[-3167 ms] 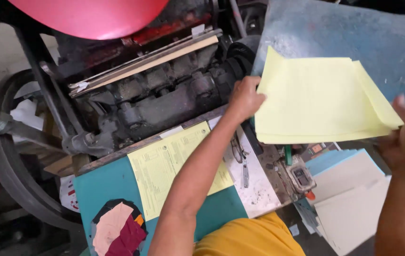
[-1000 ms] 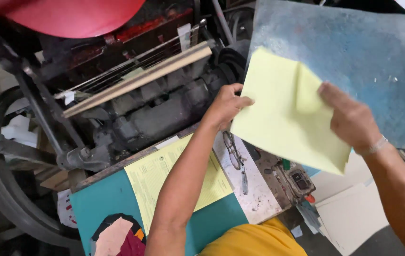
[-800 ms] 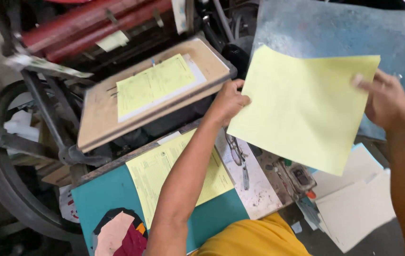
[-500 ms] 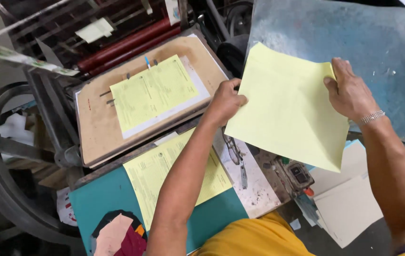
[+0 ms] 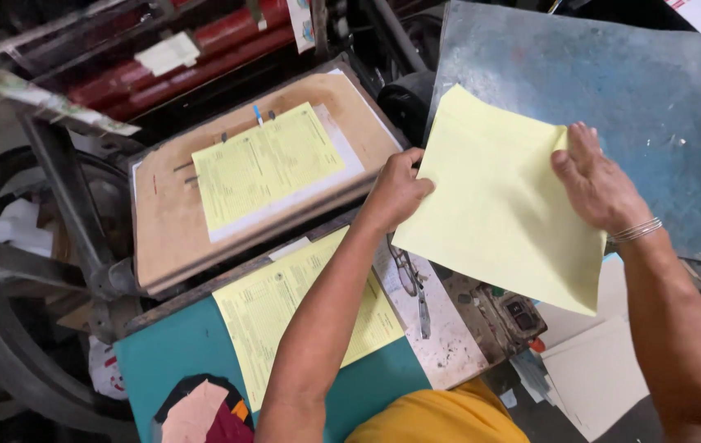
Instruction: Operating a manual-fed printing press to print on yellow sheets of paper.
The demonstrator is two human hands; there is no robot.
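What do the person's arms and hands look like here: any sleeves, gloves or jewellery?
Both forearms are bare, with no sleeves showing along them and no gloves. The left hand has no ring or band that I can see. The right hand has thin silver bangles around its wrist. A yellow garment shows at the bottom edge, at the person's body.

Head camera looks steeply down, close over press [image 5: 244, 189].

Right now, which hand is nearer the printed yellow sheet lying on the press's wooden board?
Left. The left hand grips the blank yellow sheet's left edge, just right of the printed yellow sheet on the wooden board. The right hand presses the blank sheet's far edge.
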